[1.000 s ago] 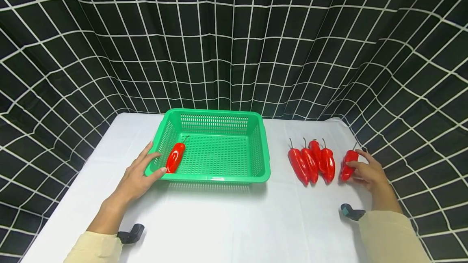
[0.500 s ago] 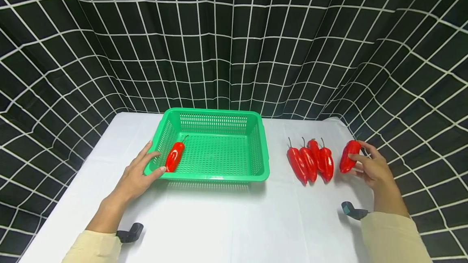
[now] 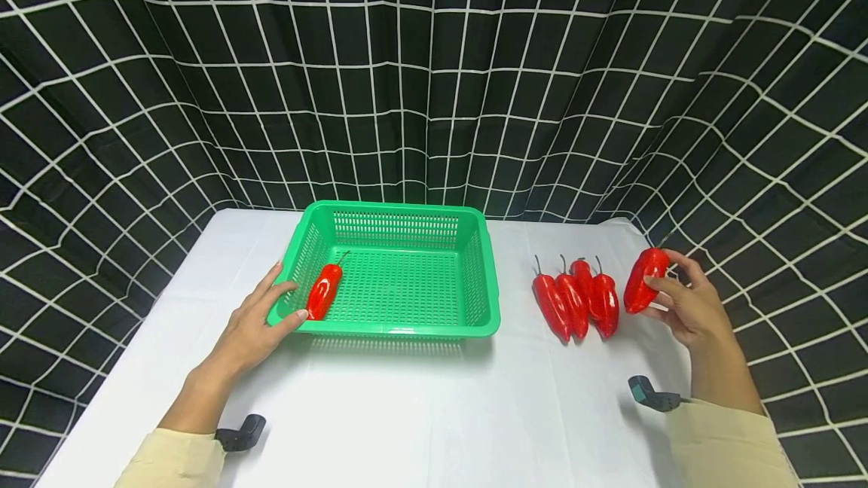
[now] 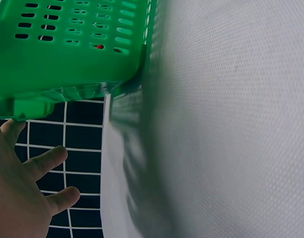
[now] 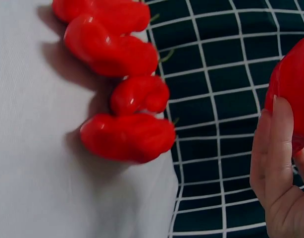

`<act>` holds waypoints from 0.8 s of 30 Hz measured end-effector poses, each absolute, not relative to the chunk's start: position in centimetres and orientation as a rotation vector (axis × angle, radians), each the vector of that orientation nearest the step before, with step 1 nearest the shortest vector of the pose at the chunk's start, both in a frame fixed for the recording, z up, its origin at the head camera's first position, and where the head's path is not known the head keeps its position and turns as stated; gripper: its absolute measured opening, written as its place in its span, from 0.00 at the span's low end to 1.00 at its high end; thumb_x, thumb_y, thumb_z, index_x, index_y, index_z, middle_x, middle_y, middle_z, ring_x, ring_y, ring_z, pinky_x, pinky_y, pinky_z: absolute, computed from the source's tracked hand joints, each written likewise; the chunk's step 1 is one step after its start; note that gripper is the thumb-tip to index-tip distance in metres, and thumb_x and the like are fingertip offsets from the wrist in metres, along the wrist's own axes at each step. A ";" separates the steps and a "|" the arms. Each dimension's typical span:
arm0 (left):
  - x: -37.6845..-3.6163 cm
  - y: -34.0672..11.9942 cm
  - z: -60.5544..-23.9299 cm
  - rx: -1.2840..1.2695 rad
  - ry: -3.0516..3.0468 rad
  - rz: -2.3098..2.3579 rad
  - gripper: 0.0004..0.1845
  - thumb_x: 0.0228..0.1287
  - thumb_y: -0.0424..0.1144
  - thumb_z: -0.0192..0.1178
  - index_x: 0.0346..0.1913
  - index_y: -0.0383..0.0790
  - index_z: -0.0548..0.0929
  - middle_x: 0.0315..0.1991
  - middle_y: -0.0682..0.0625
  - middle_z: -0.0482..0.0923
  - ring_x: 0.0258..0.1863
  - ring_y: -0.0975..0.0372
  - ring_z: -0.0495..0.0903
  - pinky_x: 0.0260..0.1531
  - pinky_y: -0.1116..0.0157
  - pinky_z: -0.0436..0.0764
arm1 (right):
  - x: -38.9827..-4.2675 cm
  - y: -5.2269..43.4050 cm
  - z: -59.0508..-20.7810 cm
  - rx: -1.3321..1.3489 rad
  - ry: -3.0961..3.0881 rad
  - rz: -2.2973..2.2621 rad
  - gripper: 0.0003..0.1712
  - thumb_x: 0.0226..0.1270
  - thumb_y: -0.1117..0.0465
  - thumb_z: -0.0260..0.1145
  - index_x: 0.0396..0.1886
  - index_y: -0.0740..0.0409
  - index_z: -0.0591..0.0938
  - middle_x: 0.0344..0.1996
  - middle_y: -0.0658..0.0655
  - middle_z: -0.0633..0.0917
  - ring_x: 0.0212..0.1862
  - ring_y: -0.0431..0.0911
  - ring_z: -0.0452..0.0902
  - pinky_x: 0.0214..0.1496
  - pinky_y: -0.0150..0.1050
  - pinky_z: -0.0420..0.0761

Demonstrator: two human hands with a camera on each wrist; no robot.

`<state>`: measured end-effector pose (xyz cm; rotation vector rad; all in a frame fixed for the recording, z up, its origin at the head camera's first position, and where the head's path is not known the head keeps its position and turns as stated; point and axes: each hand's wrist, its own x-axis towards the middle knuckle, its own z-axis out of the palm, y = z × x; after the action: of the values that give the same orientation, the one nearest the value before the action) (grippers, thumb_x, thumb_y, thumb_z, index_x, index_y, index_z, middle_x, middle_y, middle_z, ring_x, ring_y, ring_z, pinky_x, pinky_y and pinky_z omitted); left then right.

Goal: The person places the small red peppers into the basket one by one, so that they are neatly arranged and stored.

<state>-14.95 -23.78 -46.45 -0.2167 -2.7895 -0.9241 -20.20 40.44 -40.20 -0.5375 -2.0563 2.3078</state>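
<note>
My right hand (image 3: 695, 311) holds a glossy red pepper (image 3: 637, 288) above the table, thumb on one side and fingers on the other, its stem pointing up and away. In the right wrist view this held pepper (image 5: 298, 89) is cut off at the right edge. My left hand (image 3: 251, 333) rests at the near left corner of a green plastic basket (image 3: 400, 330), thumb on the front rim, other fingers spread along the left side. Inside the basket, by that corner, lies one red pepper (image 3: 325, 291). The left wrist view shows the basket's slotted outer wall (image 4: 68, 64).
Several red peppers (image 3: 552, 309) lie side by side on the white tablecloth (image 3: 475, 413), between the basket and my right hand. Behind the table and along both sides hangs a black curtain (image 3: 400, 81) with a white grid.
The right hand has lifted its pepper off the table and shifted it slightly left, toward the row of peppers. My left hand and the basket have stayed in place.
</note>
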 end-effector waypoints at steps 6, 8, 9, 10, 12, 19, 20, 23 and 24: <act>-15.0 -23.8 -46.5 -0.211 -2.793 -0.939 0.29 0.64 0.55 0.60 0.63 0.45 0.72 0.76 0.49 0.47 0.67 0.38 0.57 0.53 0.31 0.60 | -19.7 39.1 -39.2 -0.481 -2.049 2.313 0.43 0.62 0.60 0.71 0.70 0.30 0.61 0.67 0.57 0.56 0.39 0.37 0.79 0.36 0.46 0.83; -15.0 -23.9 -46.5 -0.215 -2.789 -0.940 0.29 0.64 0.55 0.60 0.63 0.45 0.73 0.76 0.49 0.47 0.67 0.38 0.57 0.52 0.31 0.61 | -19.5 38.6 -38.8 -0.443 -2.039 2.316 0.42 0.62 0.61 0.70 0.71 0.31 0.61 0.67 0.57 0.56 0.41 0.39 0.78 0.36 0.46 0.83; -15.0 -23.9 -46.5 -0.218 -2.787 -0.940 0.29 0.64 0.56 0.60 0.63 0.44 0.73 0.76 0.49 0.48 0.67 0.38 0.57 0.52 0.31 0.61 | -19.4 38.4 -38.6 -0.423 -2.034 2.316 0.42 0.63 0.61 0.70 0.71 0.31 0.61 0.66 0.57 0.57 0.42 0.39 0.78 0.36 0.46 0.83; -15.0 -23.9 -46.5 -0.221 -2.785 -0.940 0.29 0.64 0.56 0.60 0.63 0.44 0.73 0.76 0.49 0.48 0.67 0.38 0.58 0.52 0.31 0.61 | -19.3 38.1 -38.5 -0.402 -2.031 2.312 0.42 0.63 0.62 0.70 0.71 0.32 0.62 0.65 0.57 0.58 0.43 0.40 0.78 0.36 0.46 0.83; -15.0 -23.9 -46.5 -0.224 -2.782 -0.941 0.29 0.64 0.56 0.60 0.63 0.44 0.73 0.76 0.49 0.48 0.66 0.37 0.58 0.52 0.31 0.61 | -19.2 37.6 -38.1 -0.357 -2.017 2.309 0.41 0.63 0.63 0.69 0.71 0.34 0.62 0.64 0.57 0.61 0.43 0.40 0.78 0.35 0.46 0.83; -15.1 -23.8 -46.6 -0.219 -2.782 -0.946 0.28 0.63 0.53 0.61 0.63 0.44 0.73 0.76 0.48 0.48 0.67 0.37 0.57 0.52 0.30 0.60 | -18.4 35.4 -36.7 -0.249 -1.996 2.323 0.41 0.63 0.65 0.68 0.71 0.36 0.62 0.65 0.56 0.61 0.50 0.43 0.74 0.37 0.45 0.83; -15.1 -23.8 -46.6 -0.221 -2.781 -0.945 0.28 0.63 0.53 0.61 0.63 0.44 0.73 0.76 0.48 0.48 0.67 0.37 0.57 0.52 0.31 0.61 | -18.3 35.1 -36.5 -0.230 -1.988 2.333 0.41 0.63 0.66 0.68 0.71 0.37 0.62 0.64 0.56 0.62 0.51 0.44 0.73 0.38 0.46 0.83; -15.1 -23.9 -46.6 -0.223 -2.785 -0.946 0.28 0.64 0.54 0.60 0.63 0.44 0.73 0.76 0.48 0.47 0.66 0.37 0.58 0.52 0.31 0.61 | -18.0 34.1 -36.2 -0.168 -1.976 2.349 0.40 0.64 0.66 0.67 0.70 0.38 0.62 0.63 0.55 0.65 0.53 0.45 0.73 0.39 0.45 0.82; -15.0 -23.9 -46.6 -0.222 -2.788 -0.945 0.28 0.64 0.54 0.60 0.63 0.44 0.73 0.76 0.48 0.47 0.66 0.37 0.58 0.51 0.31 0.61 | -17.9 33.7 -36.1 -0.150 -1.971 2.354 0.39 0.64 0.67 0.67 0.70 0.39 0.62 0.62 0.55 0.66 0.53 0.46 0.73 0.40 0.45 0.82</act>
<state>-15.03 -23.92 -46.60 -0.2221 -2.7881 -0.9446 -17.94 33.72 -36.11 -0.1495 -1.9713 2.3535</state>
